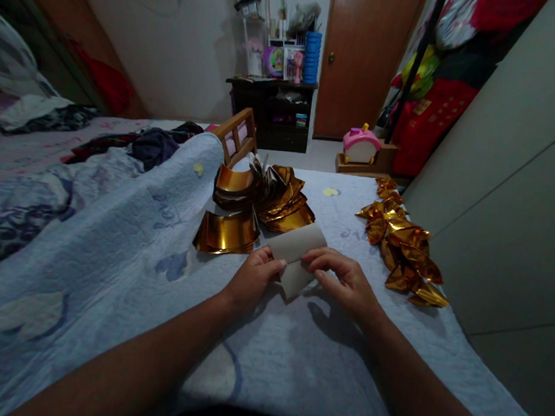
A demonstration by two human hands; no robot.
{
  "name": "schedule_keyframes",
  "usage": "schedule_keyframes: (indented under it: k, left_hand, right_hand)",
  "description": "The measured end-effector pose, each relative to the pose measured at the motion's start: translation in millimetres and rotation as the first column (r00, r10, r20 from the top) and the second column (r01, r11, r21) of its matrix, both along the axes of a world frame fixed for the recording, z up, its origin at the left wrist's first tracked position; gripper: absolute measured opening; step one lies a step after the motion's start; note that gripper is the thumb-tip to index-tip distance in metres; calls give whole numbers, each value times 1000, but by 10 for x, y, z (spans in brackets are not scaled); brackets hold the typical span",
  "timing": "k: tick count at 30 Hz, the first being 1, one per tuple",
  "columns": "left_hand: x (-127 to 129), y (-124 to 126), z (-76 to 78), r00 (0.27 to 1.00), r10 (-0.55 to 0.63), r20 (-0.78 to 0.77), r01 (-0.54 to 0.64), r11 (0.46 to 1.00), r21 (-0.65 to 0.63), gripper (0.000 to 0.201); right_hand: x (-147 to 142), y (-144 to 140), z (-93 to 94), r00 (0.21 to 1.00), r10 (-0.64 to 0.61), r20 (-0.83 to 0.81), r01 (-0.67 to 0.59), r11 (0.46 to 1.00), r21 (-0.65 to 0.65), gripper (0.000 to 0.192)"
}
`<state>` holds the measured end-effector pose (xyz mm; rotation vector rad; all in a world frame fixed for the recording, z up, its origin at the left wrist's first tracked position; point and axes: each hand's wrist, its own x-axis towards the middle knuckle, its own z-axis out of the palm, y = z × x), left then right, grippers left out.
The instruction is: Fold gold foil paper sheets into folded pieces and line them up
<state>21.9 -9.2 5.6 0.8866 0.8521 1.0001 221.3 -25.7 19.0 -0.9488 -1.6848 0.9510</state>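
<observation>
**Paper sheet held between both hands: orientation and reach**

The paper sheet [297, 257] sits just below the centre of the frame, over the light blue quilt [121, 252] that covers the bed. Its pale, dull side faces the camera. The long axis runs on a diagonal, from the upper right corner near the gold stacks down to a folded point at the lower centre of the sheet.

The left hand [252, 277] is closed on the left edge of the sheet, thumb on top and fingers curled beneath. The right hand [344, 281] is closed on the right portion, with fingertips pressing along the upper fold line. Both hands touch the sheet; neither is nearer than the other, and the sheet lies directly between them.

Adjacent items:
- A stack of curved gold foil sheets [228, 233] lies just above and left of the left hand, close to it but apart.
- A fanned heap of gold foil [269, 194] lies beyond that stack, toward the upper centre.
- A row of folded gold pieces [404, 243] runs along the right side of the bed, near the right hand and apart from it.

The lower point of the sheet appears to rest on or just above the quilt; contact cannot be confirmed.
</observation>
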Motion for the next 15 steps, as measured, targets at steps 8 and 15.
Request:
schedule_keyframes:
  k: [8, 15]
  left_hand:
    - [-14, 19, -1, 999, -22, 43, 22, 1000, 10, 36]
    - [-20, -5, 30, 999, -38, -14, 38, 999, 21, 41]
  right_hand:
    - [41, 78, -55, 960, -249, -128, 200, 930, -308, 31]
    - [-17, 52, 5, 968, -118, -223, 15, 909, -416, 25]
